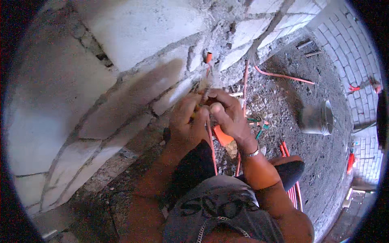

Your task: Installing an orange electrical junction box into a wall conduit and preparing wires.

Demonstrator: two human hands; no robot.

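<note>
My left hand and my right hand meet in front of the block wall, fingers curled and thumbs close together. A thin orange-pink flexible tube rises from below into the space between them, and both hands appear closed around its upper part. A small bit of yellow shows against the left fingers; what it belongs to is hidden. Just above the hands, a short orange tube end pokes out of a rough channel in the wall. Beneath my right hand lies a bright orange object, partly covered.
The pale block wall rises close on the left. Another orange tube stands upright beside it. Green-handled tools lie on the gravel. A white bucket is tipped over at right. More red tubes lie by my knee.
</note>
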